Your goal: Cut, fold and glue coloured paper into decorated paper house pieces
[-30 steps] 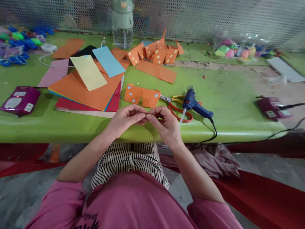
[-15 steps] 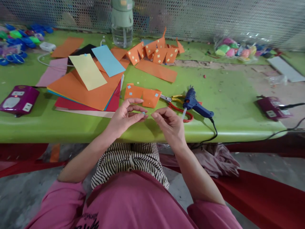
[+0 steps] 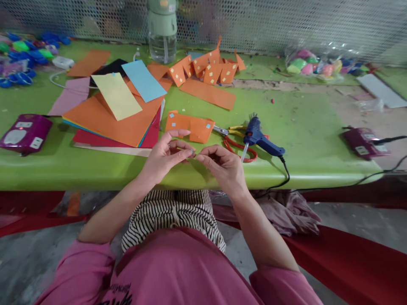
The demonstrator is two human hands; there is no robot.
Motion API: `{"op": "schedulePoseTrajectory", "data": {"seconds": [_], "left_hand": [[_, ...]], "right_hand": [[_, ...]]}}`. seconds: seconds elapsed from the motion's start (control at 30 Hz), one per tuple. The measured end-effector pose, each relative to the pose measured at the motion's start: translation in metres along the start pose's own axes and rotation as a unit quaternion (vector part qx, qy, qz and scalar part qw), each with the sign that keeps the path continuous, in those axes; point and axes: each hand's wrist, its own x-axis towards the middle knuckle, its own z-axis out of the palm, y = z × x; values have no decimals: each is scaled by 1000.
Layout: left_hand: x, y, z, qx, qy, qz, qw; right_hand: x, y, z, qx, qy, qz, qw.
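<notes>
Left hand (image 3: pixel 162 159) is pinching a tiny bluish scrap (image 3: pixel 193 151), right at the thumb and finger tips. Right hand (image 3: pixel 227 169) sits just beside it, thumb and index pressed together; can't tell if anything's in there. Red-handled metal scissors (image 3: pixel 224 132) and a blue plastic glue gun (image 3: pixel 258 137) lie to the right. Just past the hands there's a notched orange paper piece with pale-blue squares (image 3: pixel 201 130).
</notes>
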Motion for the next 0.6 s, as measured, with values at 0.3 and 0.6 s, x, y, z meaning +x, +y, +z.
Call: {"op": "schedulePoseTrajectory", "data": {"seconds": [0.3,0.6], "left_hand": [[2,-2,0,-29,9,-9,1000],[1,-3,-1,-13,-18,19,1000]], "right_hand": [[-1,-1,-2,108,-44,41,992],[0,-1,2,3,8,-64,998]]}}
